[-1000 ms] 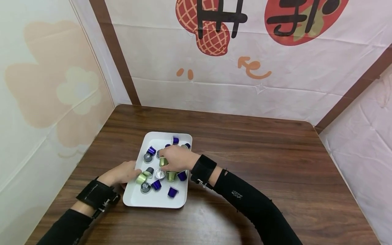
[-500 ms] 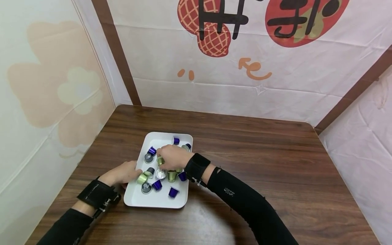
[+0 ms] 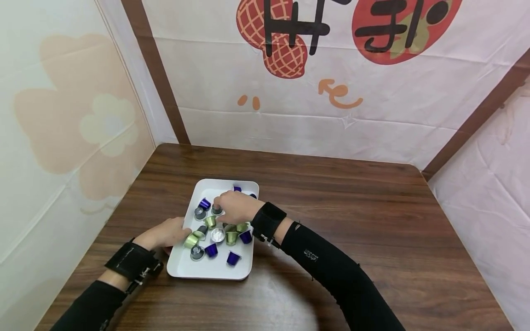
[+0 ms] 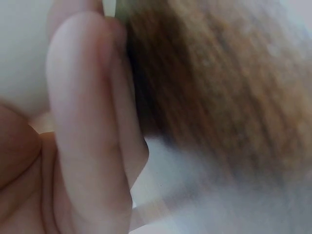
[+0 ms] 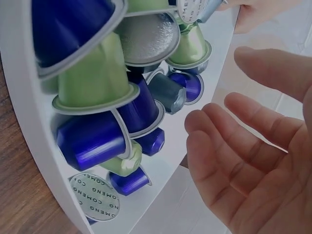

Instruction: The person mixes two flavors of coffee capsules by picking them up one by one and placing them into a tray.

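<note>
A white tray (image 3: 181, 267) holds many coffee capsules in green, dark blue and grey. At its left edge my left hand (image 3: 167, 233) grips the rim, the thumb on top; in the left wrist view its fingers look curled, close to the camera. My right hand (image 3: 237, 207) hovers over the tray's upper middle. The right wrist view shows that hand's (image 5: 243, 161) thumb and fingers apart, with nothing between them. Just left of its fingertips lie a green capsule (image 3: 210, 222) and a grey capsule (image 3: 216, 210). Some capsules are hidden beneath this hand.
The tray stands on a brown wooden table (image 3: 331, 220), left of the middle. White printed cloth (image 3: 298, 119) hangs behind the table and along both sides. Near the tray's front lies a dark blue capsule (image 3: 233, 258), with a grey capsule (image 3: 197, 252) to its left.
My right hand has carried a green capsule left and let go of it; the capsule now lies on the tray. The left hand has stayed at the tray's edge.
</note>
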`<state>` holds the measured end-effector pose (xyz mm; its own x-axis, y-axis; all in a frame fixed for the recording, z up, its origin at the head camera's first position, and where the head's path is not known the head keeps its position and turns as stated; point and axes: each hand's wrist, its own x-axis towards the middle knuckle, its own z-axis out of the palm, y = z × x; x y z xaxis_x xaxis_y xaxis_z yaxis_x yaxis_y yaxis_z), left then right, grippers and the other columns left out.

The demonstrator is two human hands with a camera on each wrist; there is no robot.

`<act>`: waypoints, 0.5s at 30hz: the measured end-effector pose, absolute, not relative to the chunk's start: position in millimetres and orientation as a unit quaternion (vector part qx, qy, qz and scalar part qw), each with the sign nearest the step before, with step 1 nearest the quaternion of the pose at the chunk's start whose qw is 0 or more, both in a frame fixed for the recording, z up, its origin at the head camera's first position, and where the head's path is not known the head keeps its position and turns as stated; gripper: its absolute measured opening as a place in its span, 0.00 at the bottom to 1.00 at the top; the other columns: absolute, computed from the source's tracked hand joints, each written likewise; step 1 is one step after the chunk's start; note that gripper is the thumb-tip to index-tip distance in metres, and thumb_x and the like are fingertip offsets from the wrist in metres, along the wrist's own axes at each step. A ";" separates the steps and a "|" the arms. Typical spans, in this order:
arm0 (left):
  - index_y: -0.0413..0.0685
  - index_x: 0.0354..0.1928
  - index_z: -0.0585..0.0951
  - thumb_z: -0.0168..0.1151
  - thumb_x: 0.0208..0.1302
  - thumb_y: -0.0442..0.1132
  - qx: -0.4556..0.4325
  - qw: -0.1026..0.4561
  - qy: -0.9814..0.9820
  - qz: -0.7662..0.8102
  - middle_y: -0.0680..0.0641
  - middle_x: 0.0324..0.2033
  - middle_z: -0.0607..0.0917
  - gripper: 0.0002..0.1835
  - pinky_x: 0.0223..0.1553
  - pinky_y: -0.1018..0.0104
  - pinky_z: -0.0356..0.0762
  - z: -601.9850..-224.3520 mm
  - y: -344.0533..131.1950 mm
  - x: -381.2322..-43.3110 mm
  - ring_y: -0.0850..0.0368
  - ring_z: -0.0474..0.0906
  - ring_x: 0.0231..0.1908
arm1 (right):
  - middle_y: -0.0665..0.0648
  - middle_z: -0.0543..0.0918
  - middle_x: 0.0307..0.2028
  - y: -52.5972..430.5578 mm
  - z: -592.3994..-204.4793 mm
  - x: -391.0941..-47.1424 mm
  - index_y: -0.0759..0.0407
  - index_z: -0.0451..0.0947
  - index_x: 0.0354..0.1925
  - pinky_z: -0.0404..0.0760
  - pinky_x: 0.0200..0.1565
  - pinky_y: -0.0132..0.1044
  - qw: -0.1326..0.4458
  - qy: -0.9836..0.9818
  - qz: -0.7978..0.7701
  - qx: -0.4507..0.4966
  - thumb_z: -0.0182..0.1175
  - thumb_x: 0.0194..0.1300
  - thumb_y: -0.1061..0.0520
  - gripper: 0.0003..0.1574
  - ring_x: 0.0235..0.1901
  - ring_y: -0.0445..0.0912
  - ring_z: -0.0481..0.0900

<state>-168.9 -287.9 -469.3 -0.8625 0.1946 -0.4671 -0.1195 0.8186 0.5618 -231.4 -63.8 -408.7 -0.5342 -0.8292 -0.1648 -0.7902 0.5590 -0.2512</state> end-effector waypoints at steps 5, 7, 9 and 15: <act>0.27 0.58 0.66 0.46 0.67 0.37 0.016 0.259 0.914 0.311 0.43 0.26 0.80 0.23 0.14 0.60 0.77 -469.8 -284.4 -166.2 0.53 0.79 0.18 | 0.52 0.82 0.42 -51.5 -409.4 -231.4 0.59 0.79 0.49 0.74 0.39 0.28 0.129 0.872 -0.075 -0.467 0.58 0.66 0.51 0.17 0.33 0.38 0.75; 0.28 0.58 0.67 0.46 0.67 0.37 0.019 0.259 0.912 0.319 0.44 0.25 0.80 0.22 0.14 0.60 0.77 -468.5 -284.2 -165.3 0.53 0.79 0.18 | 0.50 0.81 0.38 -42.5 -409.2 -232.1 0.58 0.79 0.46 0.73 0.38 0.28 0.120 0.872 -0.079 -0.469 0.58 0.66 0.51 0.15 0.31 0.38 0.74; 0.29 0.57 0.68 0.45 0.68 0.38 0.021 0.258 0.909 0.327 0.44 0.25 0.80 0.21 0.14 0.59 0.77 -467.1 -285.7 -165.1 0.53 0.79 0.18 | 0.49 0.81 0.36 -32.2 -409.5 -234.0 0.57 0.79 0.43 0.73 0.37 0.29 0.111 0.872 -0.083 -0.469 0.57 0.66 0.52 0.12 0.31 0.38 0.74; 0.31 0.57 0.69 0.44 0.72 0.43 0.018 0.270 0.901 0.339 0.45 0.26 0.81 0.22 0.17 0.59 0.79 -466.1 -294.7 -167.3 0.53 0.79 0.21 | 0.49 0.80 0.34 12.4 -415.9 -238.1 0.57 0.79 0.41 0.76 0.37 0.30 0.099 0.880 -0.108 -0.451 0.58 0.66 0.54 0.09 0.32 0.38 0.76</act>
<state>-167.3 -294.7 -466.1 -0.8541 0.2141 -0.4740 -0.1510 0.7700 0.6199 -238.1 12.4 -415.9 -0.5730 -0.8159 -0.0771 -0.7730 0.5693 -0.2799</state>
